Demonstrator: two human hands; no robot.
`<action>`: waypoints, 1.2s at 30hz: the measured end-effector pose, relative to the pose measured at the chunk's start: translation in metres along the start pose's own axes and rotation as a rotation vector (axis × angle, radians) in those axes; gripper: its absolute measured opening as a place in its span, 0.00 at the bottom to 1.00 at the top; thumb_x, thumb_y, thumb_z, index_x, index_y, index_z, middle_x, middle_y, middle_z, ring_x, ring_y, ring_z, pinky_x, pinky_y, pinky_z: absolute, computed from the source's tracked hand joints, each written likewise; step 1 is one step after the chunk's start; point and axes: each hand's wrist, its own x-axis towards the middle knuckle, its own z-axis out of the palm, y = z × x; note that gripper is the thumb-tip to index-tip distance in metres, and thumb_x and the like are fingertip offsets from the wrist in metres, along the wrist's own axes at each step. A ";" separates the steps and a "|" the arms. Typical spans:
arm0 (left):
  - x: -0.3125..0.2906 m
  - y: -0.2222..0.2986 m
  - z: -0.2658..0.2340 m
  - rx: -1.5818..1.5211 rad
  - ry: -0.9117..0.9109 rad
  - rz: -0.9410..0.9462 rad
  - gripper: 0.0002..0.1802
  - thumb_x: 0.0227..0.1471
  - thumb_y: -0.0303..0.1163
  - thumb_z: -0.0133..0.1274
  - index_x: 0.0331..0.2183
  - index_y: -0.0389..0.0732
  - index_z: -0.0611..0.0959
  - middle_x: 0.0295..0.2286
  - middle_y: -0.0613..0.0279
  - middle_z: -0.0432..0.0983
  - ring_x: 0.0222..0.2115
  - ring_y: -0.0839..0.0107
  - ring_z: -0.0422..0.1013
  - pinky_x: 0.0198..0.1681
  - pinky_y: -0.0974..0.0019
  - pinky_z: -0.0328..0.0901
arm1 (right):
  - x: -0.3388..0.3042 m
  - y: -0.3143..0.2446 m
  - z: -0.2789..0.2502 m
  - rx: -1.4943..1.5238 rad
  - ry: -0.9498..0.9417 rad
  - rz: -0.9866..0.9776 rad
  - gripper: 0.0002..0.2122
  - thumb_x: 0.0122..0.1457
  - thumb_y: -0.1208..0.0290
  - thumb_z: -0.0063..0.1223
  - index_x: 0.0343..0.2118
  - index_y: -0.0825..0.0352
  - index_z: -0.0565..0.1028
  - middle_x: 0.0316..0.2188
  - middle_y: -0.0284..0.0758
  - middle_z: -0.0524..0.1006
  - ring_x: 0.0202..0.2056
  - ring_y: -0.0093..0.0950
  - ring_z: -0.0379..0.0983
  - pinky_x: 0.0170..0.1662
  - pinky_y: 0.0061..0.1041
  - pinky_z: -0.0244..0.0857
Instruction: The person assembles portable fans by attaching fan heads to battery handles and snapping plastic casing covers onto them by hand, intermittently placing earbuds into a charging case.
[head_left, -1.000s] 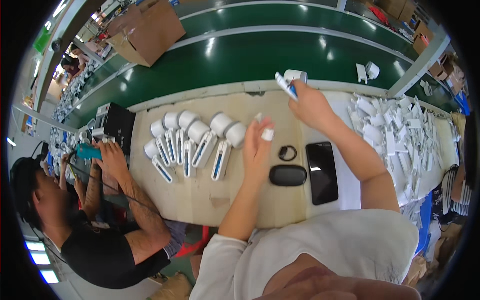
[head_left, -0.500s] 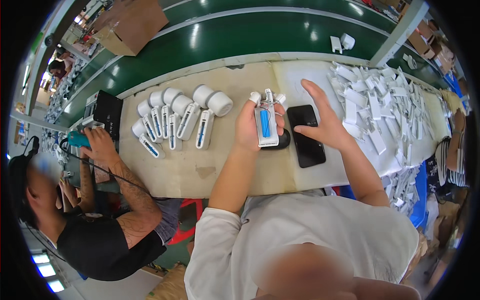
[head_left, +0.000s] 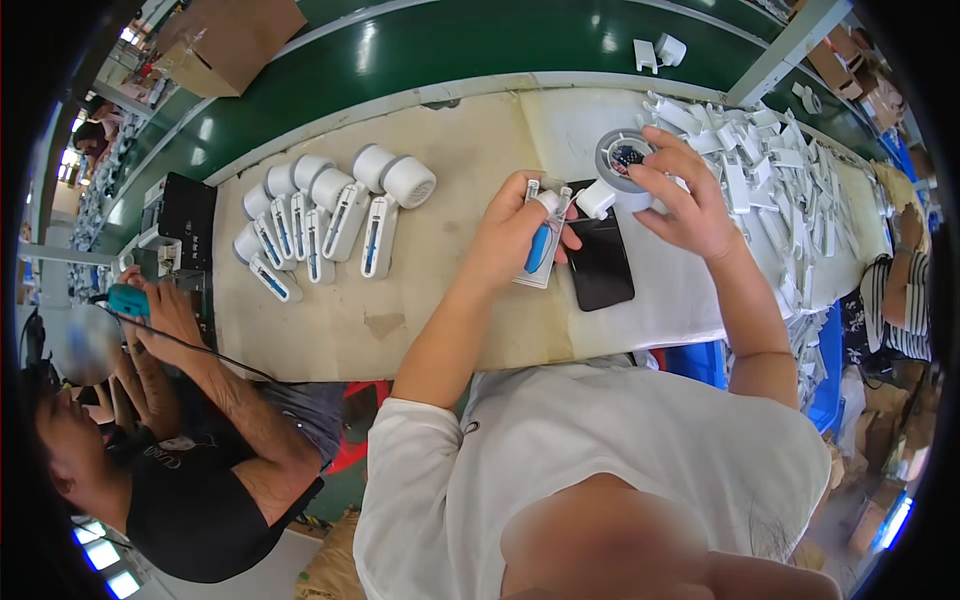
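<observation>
My left hand (head_left: 500,240) is closed around a narrow white plastic housing (head_left: 530,280), held tilted above the table with its inside facing up. A blue cylindrical battery (head_left: 538,248) lies inside it, with thin wires near the top end. My right hand (head_left: 692,205) grips a round white lamp-like head (head_left: 628,192) with a grey rim, just right of the housing. The head's open face shows a dark circuit board (head_left: 626,158) with small coloured parts. A short white neck (head_left: 596,199) on the head points toward the housing. Below it lies a black phone (head_left: 603,272).
Several white units with round heads (head_left: 378,238) stand grouped left on the table (head_left: 420,300). Loose white plastic parts (head_left: 765,185) pile up at right. Behind runs a green conveyor (head_left: 450,50) carrying a cardboard box (head_left: 230,45). At left, a co-worker's hand holds a teal tool (head_left: 128,299).
My right hand, open and empty before, now grips the round head beside the housing. The housing in my left hand has tilted. The view has shifted slightly.
</observation>
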 end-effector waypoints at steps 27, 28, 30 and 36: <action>-0.005 -0.026 0.024 0.757 -0.091 0.135 0.14 0.44 0.29 0.51 0.34 0.36 0.71 0.23 0.57 0.72 0.21 0.72 0.68 0.25 0.71 0.63 | 0.035 0.009 -0.033 0.631 -0.774 0.476 0.22 0.47 0.67 0.59 0.47 0.62 0.71 0.45 0.36 0.69 0.46 0.33 0.66 0.48 0.28 0.59; -0.005 -0.027 0.023 0.689 -0.117 0.102 0.12 0.45 0.28 0.50 0.34 0.37 0.71 0.24 0.61 0.72 0.21 0.77 0.67 0.23 0.74 0.62 | 0.032 0.008 -0.032 0.625 -0.753 0.439 0.21 0.47 0.67 0.59 0.47 0.63 0.72 0.44 0.36 0.69 0.46 0.32 0.66 0.48 0.27 0.60; -0.005 -0.025 0.024 0.633 -0.177 0.047 0.10 0.50 0.30 0.47 0.35 0.37 0.70 0.25 0.60 0.72 0.19 0.79 0.67 0.21 0.76 0.62 | 0.021 0.005 -0.027 0.619 -0.678 0.465 0.21 0.47 0.66 0.58 0.46 0.64 0.71 0.43 0.36 0.70 0.46 0.32 0.66 0.48 0.26 0.60; -0.002 -0.019 0.014 -0.040 -0.133 0.021 0.14 0.55 0.33 0.44 0.38 0.33 0.72 0.28 0.53 0.75 0.25 0.68 0.74 0.28 0.69 0.69 | -0.038 0.022 -0.050 0.343 -0.563 1.078 0.15 0.49 0.62 0.55 0.35 0.68 0.72 0.37 0.38 0.73 0.41 0.35 0.67 0.44 0.29 0.61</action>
